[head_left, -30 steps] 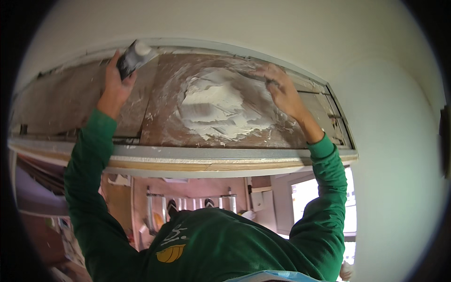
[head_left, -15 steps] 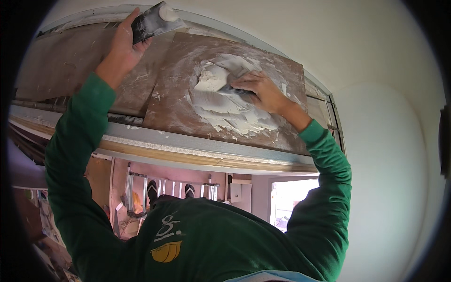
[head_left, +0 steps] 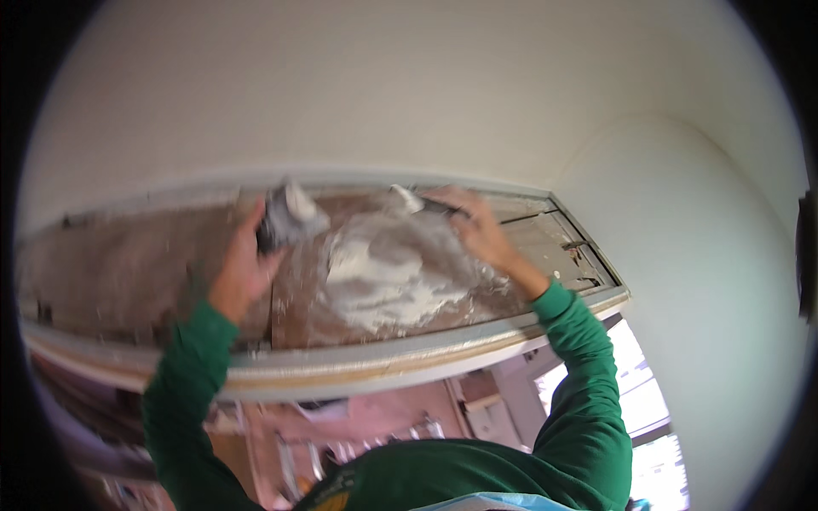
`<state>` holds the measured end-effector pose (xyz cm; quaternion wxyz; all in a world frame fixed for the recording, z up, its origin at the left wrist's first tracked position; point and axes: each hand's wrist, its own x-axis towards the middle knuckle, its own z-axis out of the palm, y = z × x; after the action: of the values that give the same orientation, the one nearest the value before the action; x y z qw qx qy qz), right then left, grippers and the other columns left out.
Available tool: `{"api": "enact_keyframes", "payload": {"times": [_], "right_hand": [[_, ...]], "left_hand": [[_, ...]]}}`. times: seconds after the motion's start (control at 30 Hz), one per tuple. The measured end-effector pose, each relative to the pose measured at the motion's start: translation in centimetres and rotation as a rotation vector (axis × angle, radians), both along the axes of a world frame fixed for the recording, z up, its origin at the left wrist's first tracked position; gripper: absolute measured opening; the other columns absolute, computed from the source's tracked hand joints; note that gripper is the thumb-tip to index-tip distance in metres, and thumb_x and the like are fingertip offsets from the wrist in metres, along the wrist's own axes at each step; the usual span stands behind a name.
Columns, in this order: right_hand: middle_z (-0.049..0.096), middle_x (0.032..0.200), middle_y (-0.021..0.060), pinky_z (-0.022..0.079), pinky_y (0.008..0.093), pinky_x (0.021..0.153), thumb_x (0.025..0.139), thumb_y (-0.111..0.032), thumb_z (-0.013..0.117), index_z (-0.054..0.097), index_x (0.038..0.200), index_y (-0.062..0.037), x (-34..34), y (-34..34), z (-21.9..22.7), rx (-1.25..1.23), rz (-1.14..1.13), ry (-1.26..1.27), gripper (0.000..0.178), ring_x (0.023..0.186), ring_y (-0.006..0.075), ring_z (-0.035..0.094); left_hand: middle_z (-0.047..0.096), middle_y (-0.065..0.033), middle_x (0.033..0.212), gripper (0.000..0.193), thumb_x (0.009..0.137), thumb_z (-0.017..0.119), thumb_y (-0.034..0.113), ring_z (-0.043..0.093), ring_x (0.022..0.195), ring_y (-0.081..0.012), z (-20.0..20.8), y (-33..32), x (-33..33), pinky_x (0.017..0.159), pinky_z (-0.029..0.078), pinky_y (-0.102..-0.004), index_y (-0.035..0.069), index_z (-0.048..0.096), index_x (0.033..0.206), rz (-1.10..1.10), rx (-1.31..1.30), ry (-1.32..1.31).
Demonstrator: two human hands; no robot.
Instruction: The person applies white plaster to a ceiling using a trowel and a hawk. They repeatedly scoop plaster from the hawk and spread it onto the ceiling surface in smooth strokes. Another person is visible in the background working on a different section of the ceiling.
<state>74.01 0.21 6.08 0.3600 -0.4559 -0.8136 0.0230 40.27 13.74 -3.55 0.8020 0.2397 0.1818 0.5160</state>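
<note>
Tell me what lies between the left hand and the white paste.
In the head view, a white-streaked strip of brown board shows between the left hand and the white paste.

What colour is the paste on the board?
The paste is off-white, clearest in the head view.

My sleeves and sweatshirt are deep green, with a yellow patch low on the chest. The blurred tool in my left hand is black and smoky grey, topped with off-white; the one in my right hand looks dark, with a bright white tip. My paste is creamy white, shading to grey, swirled and streaked over a reddish-brown board with whitish smears. The panel on the left is a duller grey-brown. A pale grey rail has a tan stripe below. I see a warm off-white wall, pinkish flooring and a light-blue edge.
</note>
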Motion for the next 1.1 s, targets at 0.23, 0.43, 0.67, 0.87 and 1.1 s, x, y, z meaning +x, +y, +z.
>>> {"api": "enact_keyframes", "payload": {"times": [0.23, 0.43, 0.67, 0.87, 1.1], "right_hand": [[0.055, 0.136, 0.0198, 0.038, 0.0503, 0.111, 0.072, 0.002, 0.047, 0.050, 0.139, -0.0013, -6.5, -2.0, -2.7, 0.592, 0.393, 0.100, 0.067, 0.126, 0.0397, 0.051], [0.047, 0.145, 0.0167, 0.033, 0.0526, 0.115, 0.071, 0.005, 0.058, 0.044, 0.144, -0.0016, -4.4, -2.1, -3.4, 0.619, 0.430, -0.098, 0.074, 0.133, 0.0380, 0.044], [0.051, 0.138, 0.0175, 0.036, 0.0481, 0.113, 0.077, -0.003, 0.061, 0.048, 0.140, -0.0015, 0.5, -0.5, -3.7, 0.474, 0.097, -0.200, 0.064, 0.127, 0.0376, 0.047], [0.064, 0.115, 0.0180, 0.048, 0.0392, 0.100, 0.101, -0.022, 0.048, 0.053, 0.128, -0.0002, -2.3, -1.7, -2.6, -0.113, 0.062, 1.058, 0.036, 0.109, 0.0297, 0.062], [0.067, 0.106, 0.0110, 0.060, 0.0346, 0.077, 0.102, -0.021, 0.045, 0.057, 0.114, -0.0006, -7.6, -7.6, -2.5, -0.904, 0.665, 1.692, 0.026, 0.092, 0.0218, 0.069]], "left_hand": [[0.073, -0.0057, 0.101, 0.027, 0.098, 0.060, 0.029, 0.072, 0.087, -0.0193, 5.8, -8.5, 6.1, 0.069, 0.063, -0.0301, 0.004, 0.066, 0.106, -0.307, -0.010, -0.120], [0.070, -0.0062, 0.110, 0.030, 0.099, 0.059, 0.030, 0.068, 0.101, -0.0185, 7.6, -13.2, 8.2, 0.089, 0.057, -0.0323, 0.005, 0.064, 0.114, -0.229, 0.179, 0.001], [0.069, -0.0044, 0.114, 0.032, 0.099, 0.059, 0.032, 0.067, 0.105, -0.0182, 5.6, -11.9, 7.1, 0.094, 0.054, -0.0319, 0.006, 0.063, 0.118, -0.010, 0.154, 0.037], [0.058, -0.0079, 0.133, 0.056, 0.103, 0.044, 0.048, 0.056, 0.121, -0.0237, 6.4, -10.7, 6.1, 0.108, 0.040, -0.0378, 0.002, 0.055, 0.132, 0.477, 0.460, -0.068], [0.060, -0.0224, 0.120, 0.068, 0.105, 0.035, 0.050, 0.060, 0.108, -0.0287, 1.8, -8.9, 5.4, 0.095, 0.047, -0.0400, -0.011, 0.050, 0.129, 1.532, 1.070, 0.499]]}}
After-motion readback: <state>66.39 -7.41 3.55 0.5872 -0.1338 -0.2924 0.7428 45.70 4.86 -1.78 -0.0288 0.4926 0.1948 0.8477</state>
